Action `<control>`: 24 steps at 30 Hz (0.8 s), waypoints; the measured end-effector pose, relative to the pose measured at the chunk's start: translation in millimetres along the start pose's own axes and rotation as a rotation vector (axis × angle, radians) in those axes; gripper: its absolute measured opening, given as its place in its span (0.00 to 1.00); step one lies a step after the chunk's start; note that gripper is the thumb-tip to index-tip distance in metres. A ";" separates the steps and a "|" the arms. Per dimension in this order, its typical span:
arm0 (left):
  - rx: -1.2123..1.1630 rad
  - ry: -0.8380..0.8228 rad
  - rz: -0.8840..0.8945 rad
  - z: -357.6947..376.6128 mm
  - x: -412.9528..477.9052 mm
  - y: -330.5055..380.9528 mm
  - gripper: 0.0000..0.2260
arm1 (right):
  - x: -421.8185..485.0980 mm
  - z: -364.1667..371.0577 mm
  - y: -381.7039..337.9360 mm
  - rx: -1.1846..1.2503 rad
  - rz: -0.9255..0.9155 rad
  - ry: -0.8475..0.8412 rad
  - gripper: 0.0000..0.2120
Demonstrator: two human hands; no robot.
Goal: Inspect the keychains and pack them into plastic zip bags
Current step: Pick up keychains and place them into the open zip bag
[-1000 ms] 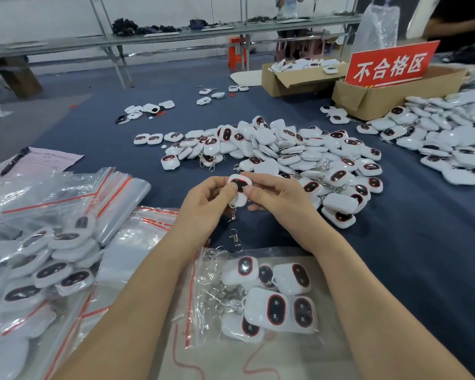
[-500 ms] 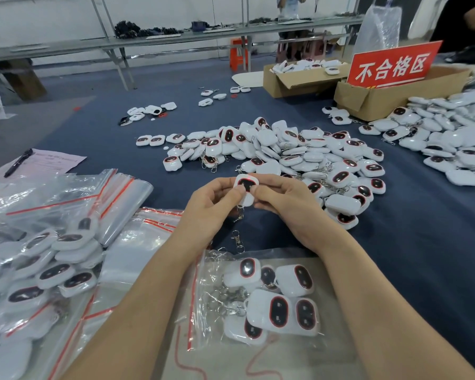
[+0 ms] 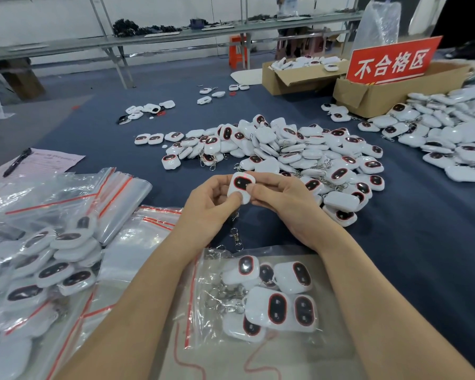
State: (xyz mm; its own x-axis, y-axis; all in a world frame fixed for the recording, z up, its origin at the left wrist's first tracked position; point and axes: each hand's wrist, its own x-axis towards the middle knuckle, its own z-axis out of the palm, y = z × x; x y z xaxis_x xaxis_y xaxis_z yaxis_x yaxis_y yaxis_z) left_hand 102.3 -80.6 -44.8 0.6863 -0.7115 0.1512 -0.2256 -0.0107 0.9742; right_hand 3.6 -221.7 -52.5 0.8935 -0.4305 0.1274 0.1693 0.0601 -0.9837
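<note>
One table [image 3: 428, 270] under blue cloth fills the view; its left edge runs diagonally past a sheet of paper [image 3: 52, 163] with a pen [image 3: 17, 161] on it.

Central pile of loose white keychains [image 3: 291, 149]: sits mid-table, near edge just beyond the hands. Second pile [image 3: 455, 133]: far right, running out of view. Bare blue cloth shows between the two piles and widens to the right of the right forearm.

Cardboard box [image 3: 390, 94] with red sign [image 3: 392, 63] stands behind the right pile; a smaller box [image 3: 294, 78] of keychains stands beside it, further left.

Left side: filled bags [image 3: 52, 259] and a stack of flat zip bags [image 3: 115, 198] overlap, reaching the left forearm.

Near edge: one zip bag [image 3: 203, 325] lies between the forearms, holding several keychains [image 3: 277, 308], mouth toward the hands.

Left hand [image 3: 209, 207] and right hand [image 3: 285, 204] meet above the cloth, both pinching a single keychain [image 3: 242, 185], dark oval face up. Left thumb lies on its lower face, right thumb at its right edge, fingers curled behind. Its metal clasp [image 3: 235, 237] hangs below, just above the bag's mouth.
</note>
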 end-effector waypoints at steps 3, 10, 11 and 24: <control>-0.006 -0.008 -0.002 -0.8 0.2 -0.6 0.11 | 0.6 -0.3 0.6 0.000 0.004 0.007 0.11; -0.084 -0.011 0.006 -0.6 -0.5 1.5 0.10 | -0.1 -1.2 -1.0 -0.028 -0.008 -0.010 0.13; -0.086 -0.009 0.014 -1.1 -0.9 1.3 0.10 | -0.8 -1.0 -1.9 -0.039 -0.020 -0.021 0.14; -0.117 0.020 0.006 -1.8 2.3 -4.0 0.10 | -0.6 0.9 -0.9 -0.120 -0.053 0.022 0.13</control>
State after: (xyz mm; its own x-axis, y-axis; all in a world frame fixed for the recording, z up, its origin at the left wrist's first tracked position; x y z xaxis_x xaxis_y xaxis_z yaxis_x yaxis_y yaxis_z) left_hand 106.0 -80.9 -48.1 0.6994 -0.6967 0.1596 -0.1487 0.0765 0.9859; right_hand 3.3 -220.6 -51.5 0.8753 -0.4498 0.1778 0.1636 -0.0707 -0.9840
